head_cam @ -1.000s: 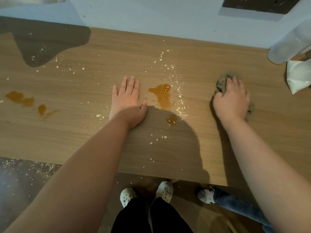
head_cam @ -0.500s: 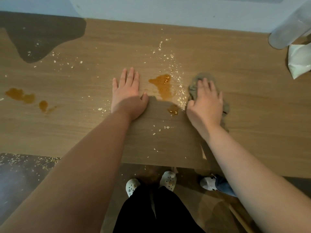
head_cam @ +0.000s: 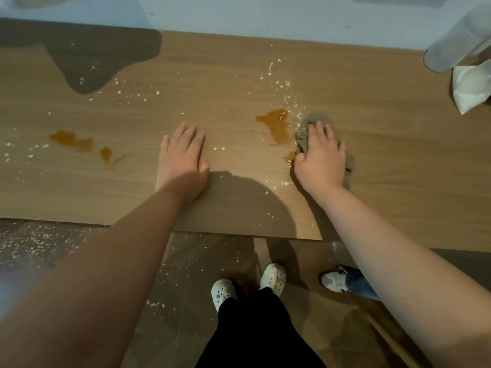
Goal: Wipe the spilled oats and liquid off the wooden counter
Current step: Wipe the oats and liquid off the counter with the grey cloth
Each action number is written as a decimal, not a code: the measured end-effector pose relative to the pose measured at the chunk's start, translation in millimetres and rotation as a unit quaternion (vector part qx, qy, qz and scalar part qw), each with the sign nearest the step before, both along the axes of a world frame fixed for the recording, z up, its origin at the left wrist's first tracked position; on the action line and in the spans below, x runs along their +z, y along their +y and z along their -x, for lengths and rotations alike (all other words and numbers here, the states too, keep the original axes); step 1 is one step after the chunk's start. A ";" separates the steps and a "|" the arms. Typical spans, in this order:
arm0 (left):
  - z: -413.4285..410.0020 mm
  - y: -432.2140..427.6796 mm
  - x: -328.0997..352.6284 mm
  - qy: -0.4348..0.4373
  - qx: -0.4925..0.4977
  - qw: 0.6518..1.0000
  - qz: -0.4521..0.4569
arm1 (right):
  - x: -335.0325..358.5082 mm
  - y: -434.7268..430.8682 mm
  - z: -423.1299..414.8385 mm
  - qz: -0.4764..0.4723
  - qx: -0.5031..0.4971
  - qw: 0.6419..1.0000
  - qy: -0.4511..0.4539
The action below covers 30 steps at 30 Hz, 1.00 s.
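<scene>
The wooden counter [head_cam: 385,155] carries an amber puddle [head_cam: 276,123] at its middle and two smaller amber puddles [head_cam: 74,140] at the left. Pale oat flakes [head_cam: 285,91] trail down beside the middle puddle, and more oats [head_cam: 132,91] are strewn toward the left. My right hand [head_cam: 320,158] presses flat on a grey cloth [head_cam: 305,128], which touches the right edge of the middle puddle and covers part of a small amber spot [head_cam: 289,156]. My left hand [head_cam: 183,155] rests flat on bare wood, left of the puddle, fingers straight.
A white bag [head_cam: 470,88] and a pale cylinder [head_cam: 457,49] lie at the counter's far right. A dark shadow patch [head_cam: 87,59] covers the back left. Oats [head_cam: 34,243] litter the floor below the front edge. Another person's shoe [head_cam: 334,280] stands beside my feet.
My right hand slid the cloth leftward from the right side up to the middle puddle's edge. My left hand stayed flat in place.
</scene>
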<state>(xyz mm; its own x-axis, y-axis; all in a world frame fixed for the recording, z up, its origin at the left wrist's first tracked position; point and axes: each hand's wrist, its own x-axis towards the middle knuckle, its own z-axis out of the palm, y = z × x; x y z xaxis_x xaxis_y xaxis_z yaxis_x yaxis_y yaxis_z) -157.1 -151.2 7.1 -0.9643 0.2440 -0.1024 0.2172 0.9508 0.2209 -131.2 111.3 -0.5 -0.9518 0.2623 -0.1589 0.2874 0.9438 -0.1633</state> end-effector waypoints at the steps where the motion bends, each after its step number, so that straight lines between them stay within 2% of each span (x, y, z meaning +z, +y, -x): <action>1: -6.6 -12.9 -3.6 -0.010 0.001 1.000 0.018 | 1.7 3.3 -0.6 0.008 0.029 1.000 -0.004; 3: -13.3 -29.3 -11.0 -0.036 -0.003 0.998 0.053 | 3.1 22.0 -5.6 0.018 0.026 0.999 0.003; 7: -16.3 -34.9 -18.0 -0.050 0.002 0.996 0.068 | -2.8 36.9 -2.6 -0.012 -0.163 0.986 0.016; 9: -16.6 -35.9 -18.5 -0.051 0.003 0.997 0.062 | -4.5 22.0 11.1 -0.018 -0.182 0.983 0.014; 14: -14.3 -40.1 -23.3 -0.033 0.006 0.999 0.032 | -1.3 1.0 22.8 0.026 0.034 0.999 0.032; 17: -14.9 -38.0 -22.8 -0.042 0.005 0.998 0.050 | 4.1 23.2 2.9 0.086 0.095 0.991 0.033; 18: -14.7 -37.7 -22.4 -0.045 0.003 0.997 0.055 | 5.6 36.3 -4.1 0.091 0.077 0.992 0.036; 22: -13.3 -37.4 -21.8 -0.052 -0.001 0.996 0.076 | 8.0 69.9 -36.6 0.055 -0.095 0.993 0.052; 26: -12.3 -36.7 -23.1 -0.048 -0.003 0.996 0.078 | -1.0 28.7 -61.0 -0.003 -0.171 0.985 0.037; 30: -12.6 -38.1 -23.5 -0.047 -0.009 0.996 0.080 | -5.4 -28.0 -50.6 -0.024 -0.211 0.977 0.003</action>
<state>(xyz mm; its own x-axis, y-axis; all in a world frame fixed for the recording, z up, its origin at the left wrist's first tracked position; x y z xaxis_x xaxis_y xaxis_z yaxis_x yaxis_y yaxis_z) -144.5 -189.2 -16.4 -0.9446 0.2336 -0.2304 0.2193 0.9718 0.0864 -80.6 83.3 -5.9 -0.7579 0.6390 -0.1312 0.6521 0.7478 -0.1251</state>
